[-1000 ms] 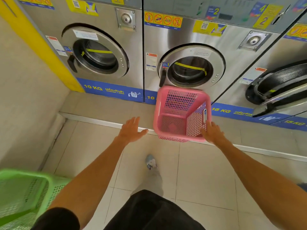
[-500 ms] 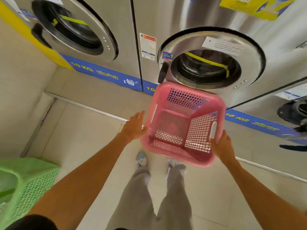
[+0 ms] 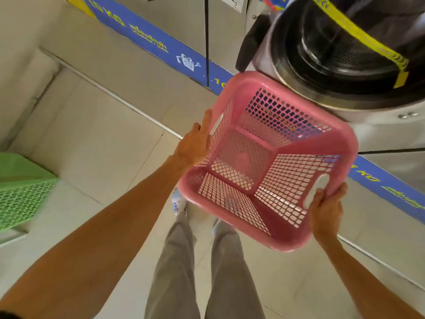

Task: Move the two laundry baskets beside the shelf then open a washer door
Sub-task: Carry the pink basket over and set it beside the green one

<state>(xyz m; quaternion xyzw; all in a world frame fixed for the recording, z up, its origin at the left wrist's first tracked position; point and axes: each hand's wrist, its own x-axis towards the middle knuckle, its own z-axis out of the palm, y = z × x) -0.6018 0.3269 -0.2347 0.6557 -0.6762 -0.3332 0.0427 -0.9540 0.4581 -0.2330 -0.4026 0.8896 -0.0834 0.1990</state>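
An empty pink laundry basket (image 3: 264, 162) with mesh walls sits right below a closed round washer door (image 3: 340, 54). My left hand (image 3: 195, 141) lies flat against the basket's left wall, fingers straight. My right hand (image 3: 326, 208) grips the basket's right rim, just under its oval handle slot. A green laundry basket (image 3: 20, 196) shows partly at the left edge.
Steel washers with a blue band (image 3: 149, 42) line the far side on a raised tiled step (image 3: 110, 70). My legs in grey trousers (image 3: 202, 272) and shoes stand on the tiled floor under the basket. A wall runs along the left.
I have moved closer and bent lower over the pink basket. My left hand has gone from open air to the basket's left wall, and my right hand has closed on its right rim.
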